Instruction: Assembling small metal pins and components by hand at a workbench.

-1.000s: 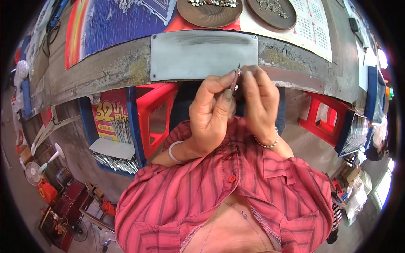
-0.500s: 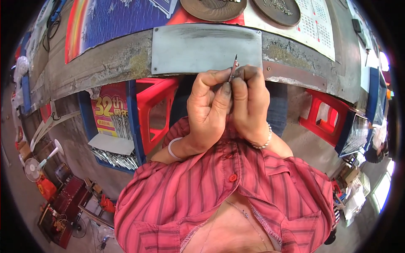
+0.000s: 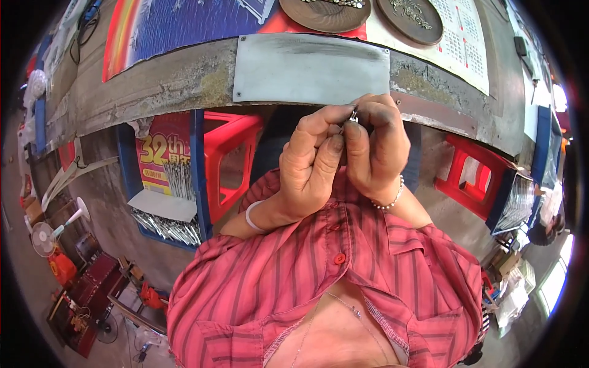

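In front of my chest, my left hand [image 3: 310,162] and my right hand [image 3: 383,147] meet with their fingertips together. A small shiny metal piece [image 3: 354,117] is pinched between them, its upper end showing at the fingertips. The rest of it lies hidden behind the fingers, so its exact kind does not show. Both hands are closed, thumbs toward me, fingertips darkened. Just beyond them, a pale grey plate [image 3: 307,70] is fastened to the worn bench edge.
On the bench [image 3: 172,80], two round brown dishes [image 3: 328,26] [image 3: 416,34] hold small metal parts. Left below stands a blue-sided bin [image 3: 197,178] of slim metal pieces beside a red stool [image 3: 239,132]. Another red stool [image 3: 454,165] and bin [image 3: 514,202] are at right.
A dark pointed tip stood up above my fingertips earlier; now only a short shiny end shows. Both hands have shifted slightly right, and the right fingers curl over the piece.
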A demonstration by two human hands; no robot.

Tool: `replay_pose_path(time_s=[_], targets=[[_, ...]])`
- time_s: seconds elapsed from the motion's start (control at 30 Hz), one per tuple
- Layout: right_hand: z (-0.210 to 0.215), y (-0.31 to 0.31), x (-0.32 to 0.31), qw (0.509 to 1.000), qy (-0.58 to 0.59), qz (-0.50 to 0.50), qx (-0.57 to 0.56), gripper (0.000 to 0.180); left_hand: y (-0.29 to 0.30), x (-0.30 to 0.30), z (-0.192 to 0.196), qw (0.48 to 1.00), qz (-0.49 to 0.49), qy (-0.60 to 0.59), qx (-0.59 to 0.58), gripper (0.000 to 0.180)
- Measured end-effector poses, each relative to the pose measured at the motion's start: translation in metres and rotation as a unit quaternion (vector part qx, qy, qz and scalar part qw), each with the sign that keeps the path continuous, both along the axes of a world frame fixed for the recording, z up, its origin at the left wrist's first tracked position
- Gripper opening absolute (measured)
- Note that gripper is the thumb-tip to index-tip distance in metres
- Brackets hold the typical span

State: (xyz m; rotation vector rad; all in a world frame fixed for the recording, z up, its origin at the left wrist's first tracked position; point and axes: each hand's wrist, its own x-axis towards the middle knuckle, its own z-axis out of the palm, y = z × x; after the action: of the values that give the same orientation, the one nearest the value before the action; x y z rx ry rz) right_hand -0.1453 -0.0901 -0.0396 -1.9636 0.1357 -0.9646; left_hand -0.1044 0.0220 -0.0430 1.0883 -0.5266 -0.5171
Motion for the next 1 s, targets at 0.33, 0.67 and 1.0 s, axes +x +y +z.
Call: replay_pose_path(time_s=[0.33, 0.67, 1.0], targets=[[0.023, 0.001, -0.014, 0.976, 0.12, 0.051, 0.173, 0.006, 0.006, -0.007, -0.003, 1.0, 0.002, -0.001, 0.011, 0.028], [0.002, 0.015, -0.007, 0.99, 0.122, -0.055, -0.044, 0.012, -0.001, -0.004, -0.013, 0.997, 0.035, -0.063, 0.033, 0.027], [0.002, 0.003, -0.007, 0.977, 0.121, 0.068, 0.162, 0.01, 0.01, 0.008, -0.001, 0.997, 0.018, 0.074, 0.021, 0.032]])
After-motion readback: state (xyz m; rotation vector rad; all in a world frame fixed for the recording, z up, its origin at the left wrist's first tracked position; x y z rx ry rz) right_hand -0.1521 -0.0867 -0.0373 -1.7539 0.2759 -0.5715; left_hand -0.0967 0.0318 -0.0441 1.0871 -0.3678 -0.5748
